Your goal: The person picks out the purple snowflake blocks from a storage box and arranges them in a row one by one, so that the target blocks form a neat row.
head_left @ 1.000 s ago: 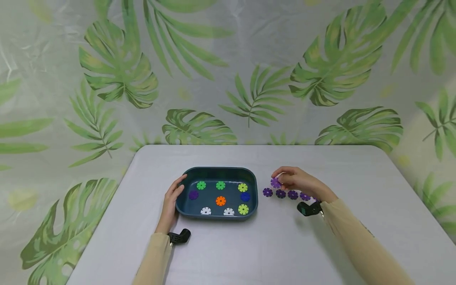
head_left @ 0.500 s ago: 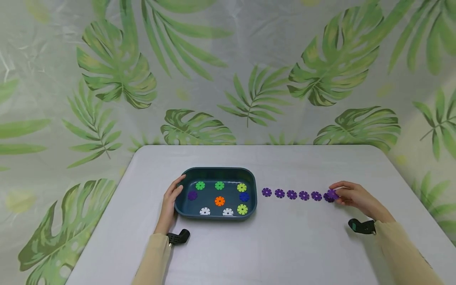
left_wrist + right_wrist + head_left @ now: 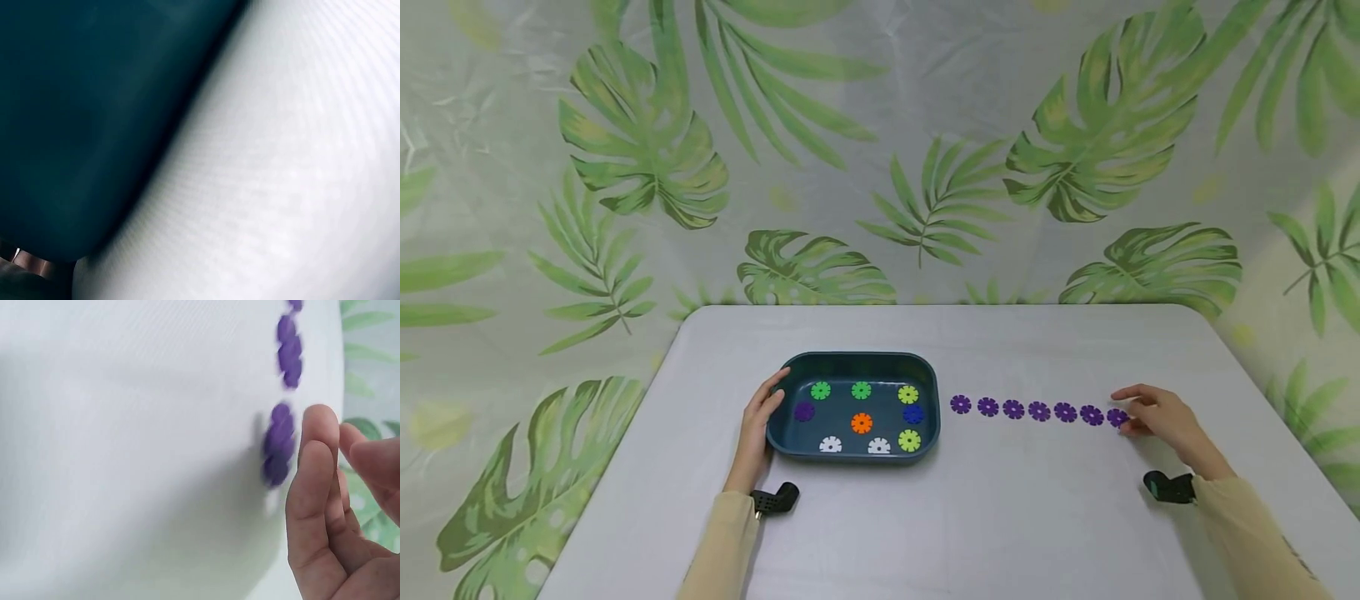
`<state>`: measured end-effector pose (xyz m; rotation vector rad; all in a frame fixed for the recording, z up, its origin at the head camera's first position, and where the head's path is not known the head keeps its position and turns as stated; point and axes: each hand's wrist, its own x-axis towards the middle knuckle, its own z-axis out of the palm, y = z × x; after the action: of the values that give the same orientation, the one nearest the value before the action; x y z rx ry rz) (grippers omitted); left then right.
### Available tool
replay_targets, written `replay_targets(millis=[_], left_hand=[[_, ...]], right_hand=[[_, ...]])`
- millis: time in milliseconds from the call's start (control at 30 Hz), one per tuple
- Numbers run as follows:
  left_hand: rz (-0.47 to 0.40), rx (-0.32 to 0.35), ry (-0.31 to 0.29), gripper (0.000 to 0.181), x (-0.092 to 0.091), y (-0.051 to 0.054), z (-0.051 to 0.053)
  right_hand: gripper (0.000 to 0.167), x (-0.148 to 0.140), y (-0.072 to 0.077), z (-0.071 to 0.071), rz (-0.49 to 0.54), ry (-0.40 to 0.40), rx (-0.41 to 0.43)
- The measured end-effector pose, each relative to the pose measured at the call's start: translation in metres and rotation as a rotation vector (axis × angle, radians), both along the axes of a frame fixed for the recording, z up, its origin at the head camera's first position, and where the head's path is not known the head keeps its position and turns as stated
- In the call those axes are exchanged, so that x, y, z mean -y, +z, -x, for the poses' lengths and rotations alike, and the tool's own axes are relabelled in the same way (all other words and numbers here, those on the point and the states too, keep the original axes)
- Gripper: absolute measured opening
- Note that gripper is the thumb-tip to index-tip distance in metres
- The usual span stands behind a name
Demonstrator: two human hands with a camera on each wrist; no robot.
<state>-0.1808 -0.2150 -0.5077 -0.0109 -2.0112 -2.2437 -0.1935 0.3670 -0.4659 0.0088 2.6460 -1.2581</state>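
Observation:
In the head view a row of several purple notched plastic discs (image 3: 1039,411) lies on the white table, right of a dark teal tray (image 3: 853,458). My right hand (image 3: 1165,421) is at the row's right end, fingertips beside the last purple disc (image 3: 1117,418). In the right wrist view, my fingers (image 3: 312,494) are bent slightly and stand apart from that disc, which lies on the cloth. My left hand (image 3: 756,425) holds the tray's left rim, thumb over the edge. The left wrist view shows mostly the tray's outer wall (image 3: 94,112).
Inside the tray lie green discs (image 3: 861,390), yellow-green discs (image 3: 909,440), white discs (image 3: 831,445), an orange disc (image 3: 861,423), a blue disc (image 3: 913,414) and a purple disc (image 3: 804,411). A leaf-patterned curtain (image 3: 820,167) hangs behind the table (image 3: 1000,525).
My right hand has carried a purple disc rightward from near the tray, set it at the row's right end and let go. My left hand has stayed on the tray.

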Motion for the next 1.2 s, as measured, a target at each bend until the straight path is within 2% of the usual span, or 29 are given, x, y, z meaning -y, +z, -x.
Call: replay_targets(millis=[67, 133, 300, 433, 633, 833, 1067, 1200], left_hand=[[0.004, 0.003, 0.005, 0.039, 0.0, 0.0, 0.0], [0.005, 0.004, 0.007, 0.04, 0.001, 0.0, 0.0], [0.003, 0.008, 0.003, 0.039, 0.0, -0.001, 0.0], [0.009, 0.009, 0.005, 0.039, -0.001, 0.0, -0.001], [-0.001, 0.007, 0.002, 0.038, -0.001, 0.002, 0.0], [0.001, 0.008, -0.001, 0.039, -0.002, 0.001, 0.0], [-0.003, 0.012, 0.001, 0.038, -0.001, 0.0, -0.001], [-0.007, 0.018, -0.006, 0.039, 0.0, 0.001, -0.001]], right_hand=[[0.033, 0.012, 0.008, 0.001, 0.013, 0.018, -0.022], [0.034, 0.028, 0.017, 0.003, 0.067, 0.05, -0.033], [0.035, 0.078, 0.036, 0.01, 0.223, 0.179, -0.041], [0.032, 0.125, 0.045, 0.017, 0.291, 0.268, -0.041], [0.03, 0.199, 0.051, 0.031, 0.364, 0.392, 0.018], [0.027, 0.266, 0.054, 0.036, 0.392, 0.483, 0.113], [0.026, 0.327, 0.05, 0.043, 0.393, 0.576, 0.192], [0.029, 0.355, 0.046, 0.049, 0.381, 0.591, 0.247]])
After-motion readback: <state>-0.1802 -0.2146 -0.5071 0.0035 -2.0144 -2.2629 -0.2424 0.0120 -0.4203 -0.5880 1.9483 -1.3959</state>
